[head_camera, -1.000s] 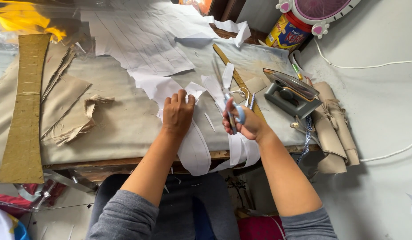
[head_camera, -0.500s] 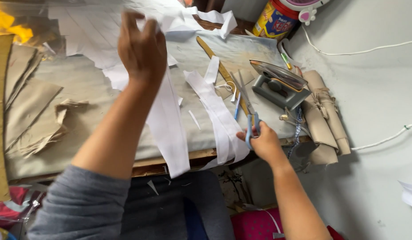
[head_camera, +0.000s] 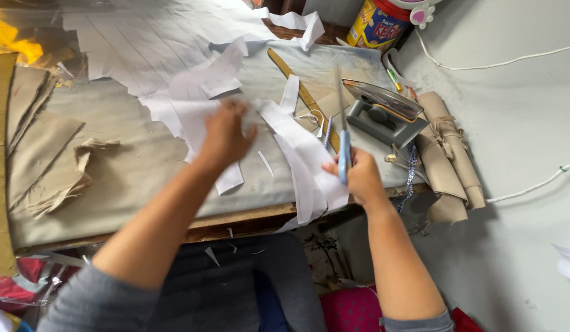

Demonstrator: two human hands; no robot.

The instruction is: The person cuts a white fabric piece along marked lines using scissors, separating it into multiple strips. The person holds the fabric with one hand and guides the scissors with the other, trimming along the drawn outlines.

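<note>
Right hand (head_camera: 357, 177): closed around the blue handles of the scissors (head_camera: 343, 132), blades pointing up and away over the table (head_camera: 137, 166), tips above the iron (head_camera: 383, 114). Whether the blades are parted cannot be told; they read as one thin line.

Left hand (head_camera: 223, 136): fingers curled down on the white cloth (head_camera: 205, 110), blurred. It presses or pinches the cloth; exact hold cannot be told.

White strips (head_camera: 306, 163): several long cut pieces lie between the two hands, touching the right hand's fingers, and hang over the table's near edge.

Containers: a yellow tin (head_camera: 374, 24) stands at the far right corner; contents not visible.

White cloth: thin, flat, irregularly cut edges, spread across the far half of the grey table cover. A wooden ruler (head_camera: 300, 92) lies diagonally beside it. Tan pieces (head_camera: 45, 154) lie stacked at the left.
</note>
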